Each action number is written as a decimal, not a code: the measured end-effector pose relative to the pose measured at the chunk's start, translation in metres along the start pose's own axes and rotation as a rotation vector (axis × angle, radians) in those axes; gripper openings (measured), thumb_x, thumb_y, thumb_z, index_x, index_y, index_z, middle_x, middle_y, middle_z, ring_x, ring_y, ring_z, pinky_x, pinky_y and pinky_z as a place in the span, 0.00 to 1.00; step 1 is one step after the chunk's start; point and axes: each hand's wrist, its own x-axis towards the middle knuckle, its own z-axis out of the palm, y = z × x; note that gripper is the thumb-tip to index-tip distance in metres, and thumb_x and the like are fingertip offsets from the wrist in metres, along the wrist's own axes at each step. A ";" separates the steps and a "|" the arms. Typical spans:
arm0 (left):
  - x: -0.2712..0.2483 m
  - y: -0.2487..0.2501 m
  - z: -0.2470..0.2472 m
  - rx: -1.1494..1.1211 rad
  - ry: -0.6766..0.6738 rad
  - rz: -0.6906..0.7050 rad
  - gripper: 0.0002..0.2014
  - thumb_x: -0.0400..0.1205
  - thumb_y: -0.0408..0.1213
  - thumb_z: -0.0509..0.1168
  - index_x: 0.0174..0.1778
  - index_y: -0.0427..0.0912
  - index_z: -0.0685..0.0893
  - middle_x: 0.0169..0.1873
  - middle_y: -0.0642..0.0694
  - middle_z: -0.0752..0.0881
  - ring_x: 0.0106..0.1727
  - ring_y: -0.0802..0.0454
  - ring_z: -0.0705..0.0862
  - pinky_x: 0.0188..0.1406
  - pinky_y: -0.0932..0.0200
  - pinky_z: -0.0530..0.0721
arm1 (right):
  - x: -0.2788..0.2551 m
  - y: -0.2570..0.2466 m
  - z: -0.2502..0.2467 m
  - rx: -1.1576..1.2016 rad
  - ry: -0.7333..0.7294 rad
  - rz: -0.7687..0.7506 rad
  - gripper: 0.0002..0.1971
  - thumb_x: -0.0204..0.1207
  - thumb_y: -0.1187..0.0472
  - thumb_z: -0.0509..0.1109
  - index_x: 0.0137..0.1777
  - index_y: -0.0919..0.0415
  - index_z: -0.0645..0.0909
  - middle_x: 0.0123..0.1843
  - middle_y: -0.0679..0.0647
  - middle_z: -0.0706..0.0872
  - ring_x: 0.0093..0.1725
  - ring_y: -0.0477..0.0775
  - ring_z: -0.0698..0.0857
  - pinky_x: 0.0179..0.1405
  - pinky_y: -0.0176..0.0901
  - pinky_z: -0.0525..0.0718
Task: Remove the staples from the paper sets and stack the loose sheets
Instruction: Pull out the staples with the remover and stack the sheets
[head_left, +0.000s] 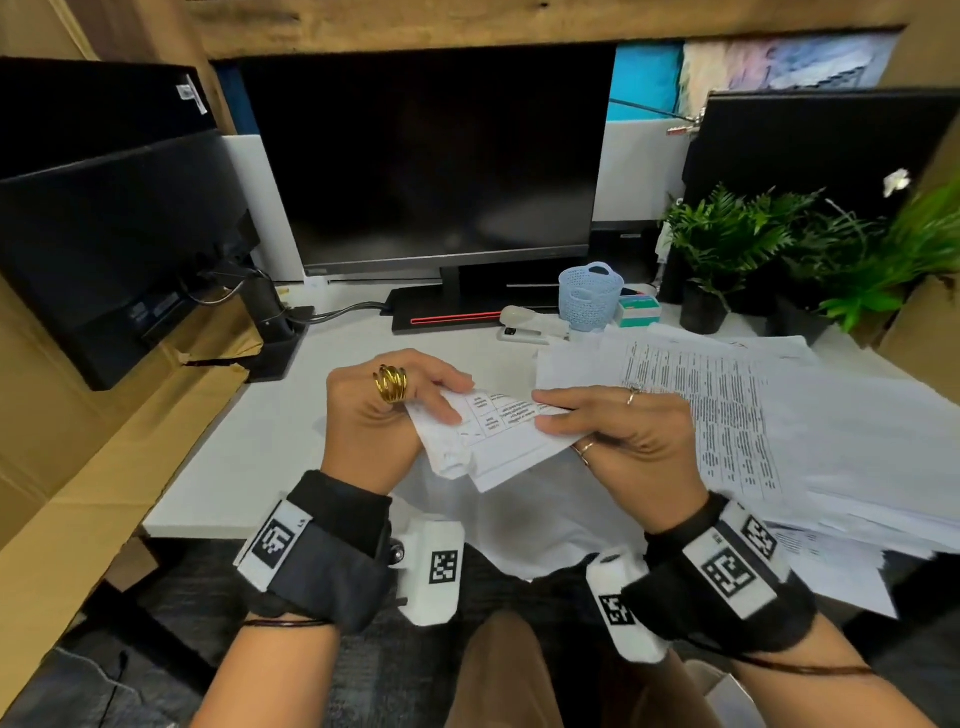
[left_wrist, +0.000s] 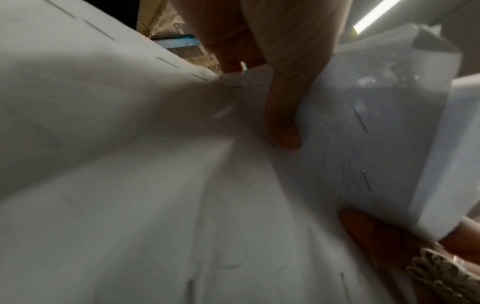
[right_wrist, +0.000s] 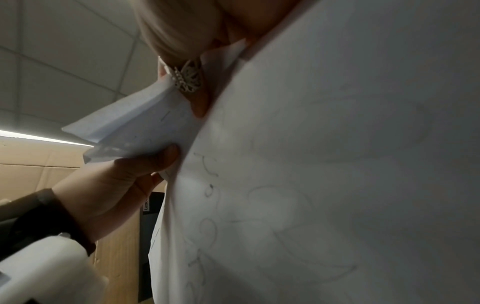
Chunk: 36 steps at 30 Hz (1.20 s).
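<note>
**Both hands on one paper set above the desk**

The paper set (head_left: 488, 441) is held in the air over the near edge of the desk (head_left: 270, 447). The left hand (head_left: 379, 421) pinches its left corner, fingers curled round the sheets. The right hand (head_left: 618, 441) grips the right side, thumb on top. A spread pile of printed sheets (head_left: 779, 415) lies to the right. A stapler (head_left: 535, 325) sits beside a blue basket (head_left: 589, 296).

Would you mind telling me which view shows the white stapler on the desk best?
The head view: the stapler lies whole beside the blue basket. Neither wrist view shows it; paper fills both.
</note>
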 end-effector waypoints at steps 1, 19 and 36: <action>0.000 0.001 0.003 -0.012 0.005 -0.014 0.07 0.62 0.32 0.73 0.24 0.33 0.84 0.37 0.53 0.89 0.42 0.45 0.87 0.42 0.56 0.86 | -0.002 -0.001 -0.003 -0.002 0.002 0.001 0.23 0.56 0.91 0.72 0.43 0.65 0.89 0.47 0.55 0.90 0.48 0.47 0.90 0.49 0.39 0.87; -0.004 0.001 0.040 0.161 -0.048 0.057 0.08 0.64 0.33 0.75 0.25 0.48 0.83 0.39 0.61 0.89 0.42 0.44 0.88 0.38 0.37 0.86 | -0.021 -0.007 -0.035 -0.038 -0.038 0.068 0.20 0.64 0.85 0.69 0.45 0.63 0.89 0.48 0.56 0.90 0.47 0.49 0.88 0.46 0.36 0.84; -0.025 -0.013 0.106 0.730 -0.518 -0.198 0.13 0.78 0.49 0.68 0.57 0.51 0.84 0.45 0.51 0.88 0.48 0.49 0.85 0.40 0.60 0.75 | -0.070 -0.006 -0.123 -0.566 0.016 0.425 0.16 0.66 0.60 0.74 0.55 0.53 0.81 0.46 0.39 0.83 0.45 0.42 0.81 0.41 0.31 0.74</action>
